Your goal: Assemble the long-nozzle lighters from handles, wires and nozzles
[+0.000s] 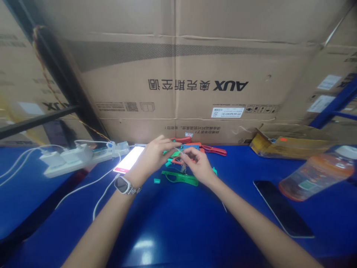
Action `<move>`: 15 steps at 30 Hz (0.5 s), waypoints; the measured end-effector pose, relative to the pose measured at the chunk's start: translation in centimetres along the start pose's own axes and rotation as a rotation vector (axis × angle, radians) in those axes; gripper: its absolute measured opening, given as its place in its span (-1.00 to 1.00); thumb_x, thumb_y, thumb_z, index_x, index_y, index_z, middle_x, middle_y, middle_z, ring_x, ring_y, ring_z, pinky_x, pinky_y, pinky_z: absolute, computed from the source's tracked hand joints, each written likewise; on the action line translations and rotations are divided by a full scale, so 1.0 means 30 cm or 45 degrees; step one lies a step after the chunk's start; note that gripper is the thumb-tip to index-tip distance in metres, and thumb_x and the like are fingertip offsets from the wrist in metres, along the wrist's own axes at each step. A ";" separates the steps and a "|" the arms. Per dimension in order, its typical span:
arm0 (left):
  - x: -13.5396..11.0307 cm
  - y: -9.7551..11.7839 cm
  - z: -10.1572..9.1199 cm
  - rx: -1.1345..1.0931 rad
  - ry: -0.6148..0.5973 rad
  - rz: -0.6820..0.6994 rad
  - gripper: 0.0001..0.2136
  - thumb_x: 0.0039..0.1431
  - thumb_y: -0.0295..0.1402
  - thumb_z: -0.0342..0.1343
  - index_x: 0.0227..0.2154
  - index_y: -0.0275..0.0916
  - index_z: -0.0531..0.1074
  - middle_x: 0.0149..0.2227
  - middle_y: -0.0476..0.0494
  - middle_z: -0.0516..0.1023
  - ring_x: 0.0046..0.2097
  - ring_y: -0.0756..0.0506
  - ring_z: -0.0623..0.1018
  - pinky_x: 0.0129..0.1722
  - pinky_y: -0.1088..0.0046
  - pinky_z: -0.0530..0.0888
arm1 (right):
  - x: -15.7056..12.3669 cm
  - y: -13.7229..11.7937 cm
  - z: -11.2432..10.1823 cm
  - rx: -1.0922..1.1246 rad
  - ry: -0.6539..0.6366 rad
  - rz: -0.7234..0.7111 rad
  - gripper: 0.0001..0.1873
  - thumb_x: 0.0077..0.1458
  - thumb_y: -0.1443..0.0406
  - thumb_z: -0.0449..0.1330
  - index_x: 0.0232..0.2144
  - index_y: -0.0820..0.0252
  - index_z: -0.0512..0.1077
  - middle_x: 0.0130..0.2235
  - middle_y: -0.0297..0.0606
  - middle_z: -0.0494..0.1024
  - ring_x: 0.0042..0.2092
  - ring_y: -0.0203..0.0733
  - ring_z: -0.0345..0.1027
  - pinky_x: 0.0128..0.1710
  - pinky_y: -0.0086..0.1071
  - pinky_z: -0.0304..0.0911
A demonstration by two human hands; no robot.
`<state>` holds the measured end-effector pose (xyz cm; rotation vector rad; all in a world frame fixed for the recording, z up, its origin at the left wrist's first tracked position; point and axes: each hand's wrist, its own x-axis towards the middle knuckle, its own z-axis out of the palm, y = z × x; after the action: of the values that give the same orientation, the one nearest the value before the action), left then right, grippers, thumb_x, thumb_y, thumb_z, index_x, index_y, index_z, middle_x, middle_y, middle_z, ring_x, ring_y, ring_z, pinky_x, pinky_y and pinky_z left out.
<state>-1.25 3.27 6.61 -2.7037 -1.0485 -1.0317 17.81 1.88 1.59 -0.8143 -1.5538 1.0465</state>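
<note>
Left hand [152, 158] and right hand [198, 166] meet near the middle of the blue table's [173, 223] far edge. Each pinches one end of a small green plastic part [175, 153], lifted clear, seemingly for fingertip work. The part is blurred and looks like a slim moulding, like the green handle piece [180, 177] lying just below.

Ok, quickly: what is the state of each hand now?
Left hand: closed on green plastic piece.
Right hand: pinched shut; held thing too blurred.
</note>
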 end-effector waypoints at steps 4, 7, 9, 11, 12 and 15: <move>-0.026 -0.005 0.006 -0.056 0.045 -0.121 -0.79 0.29 -0.36 0.14 -0.06 -0.20 0.55 -0.30 -0.13 0.55 -0.32 -0.07 0.49 -0.30 0.42 0.43 | -0.002 -0.003 -0.003 -0.006 0.033 0.031 -0.66 0.10 0.00 0.25 -0.35 0.16 0.43 -0.58 -0.45 0.38 -0.58 -0.34 0.21 -0.57 -0.44 0.17; -0.037 -0.013 0.010 -0.065 0.023 -0.013 -0.81 0.31 -0.35 0.11 -0.09 -0.20 0.55 -0.29 -0.14 0.58 -0.27 -0.10 0.47 -0.29 0.39 0.42 | -0.001 -0.006 -0.016 -0.079 0.073 -0.041 -0.70 0.08 0.05 0.28 -0.37 0.17 0.48 -0.51 -0.39 0.46 -0.53 -0.34 0.25 -0.54 -0.45 0.18; -0.043 -0.018 0.014 -0.059 -0.008 0.061 -0.82 0.31 -0.35 0.11 -0.10 -0.21 0.55 -0.25 -0.14 0.62 -0.25 -0.12 0.45 -0.26 0.36 0.42 | 0.002 -0.007 -0.030 -0.141 0.055 -0.086 -0.73 0.07 0.09 0.29 -0.38 0.19 0.52 -0.43 -0.32 0.53 -0.44 -0.29 0.32 -0.46 -0.43 0.24; -0.050 -0.021 0.019 -0.056 -0.040 0.067 -0.82 0.29 -0.31 0.13 -0.12 -0.21 0.56 -0.23 -0.13 0.64 -0.24 -0.13 0.45 -0.25 0.33 0.42 | 0.004 -0.008 -0.042 -0.183 0.015 -0.083 -0.75 0.07 0.11 0.29 -0.40 0.20 0.53 -0.42 -0.30 0.54 -0.41 -0.27 0.34 -0.44 -0.42 0.25; -0.055 -0.021 0.023 -0.060 -0.051 0.054 -0.82 0.29 -0.29 0.13 -0.13 -0.20 0.56 -0.22 -0.13 0.64 -0.23 -0.14 0.45 -0.25 0.33 0.43 | 0.003 -0.007 -0.045 -0.199 -0.007 -0.060 -0.75 0.08 0.12 0.28 -0.40 0.20 0.53 -0.43 -0.30 0.53 -0.43 -0.28 0.33 -0.45 -0.42 0.23; -0.076 -0.020 0.035 -0.084 -0.063 0.008 -0.82 0.30 -0.30 0.12 -0.12 -0.19 0.56 -0.23 -0.14 0.62 -0.20 -0.14 0.48 -0.23 0.34 0.44 | -0.008 -0.002 -0.040 -0.213 -0.039 0.037 -0.75 0.07 0.12 0.28 -0.38 0.21 0.50 -0.46 -0.34 0.50 -0.50 -0.34 0.27 -0.52 -0.46 0.17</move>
<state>-2.27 2.70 4.31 -2.7968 -1.0308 -1.0211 19.04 1.90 1.63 -0.9414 -1.6767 0.9630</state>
